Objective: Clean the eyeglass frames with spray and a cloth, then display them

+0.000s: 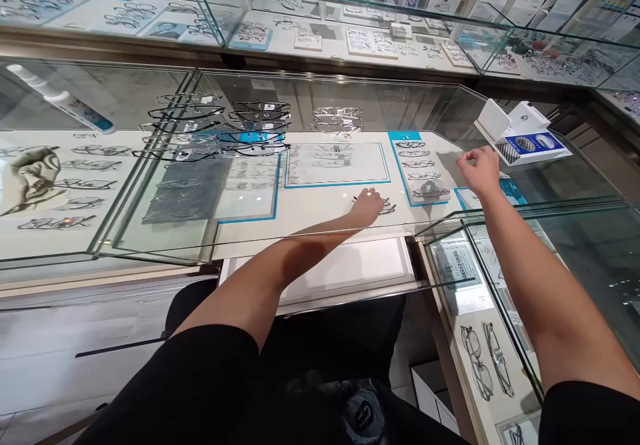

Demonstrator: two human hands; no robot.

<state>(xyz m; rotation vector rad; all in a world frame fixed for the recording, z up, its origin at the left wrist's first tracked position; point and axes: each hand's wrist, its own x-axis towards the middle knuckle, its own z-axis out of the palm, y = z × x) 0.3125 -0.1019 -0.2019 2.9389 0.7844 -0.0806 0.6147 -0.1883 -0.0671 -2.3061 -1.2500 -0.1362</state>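
My left hand (pixel 369 208) reaches into the glass display case, low over its pale floor. Its fingers are closed on a pair of eyeglasses (pixel 387 206), whose dark frame shows on both sides of the hand. My right hand (pixel 480 170) is held over the glass top on the right, near an opened white box (pixel 523 125). Thumb and fingers of that hand are pinched together, and whatever may be between them is too small or hidden to make out. Just left of it, several eyeglasses (pixel 419 165) stand in a column on a blue-edged panel inside the case.
On the glass top lie several eyeglasses in stacked rows (pixel 255 128) and a white spray bottle (pixel 60 98). A drawer (pixel 345 265) is pulled out below the case. Glass edges (pixel 320 230) run close to both forearms. More eyeglasses (pixel 485 361) lie in the right-hand case.
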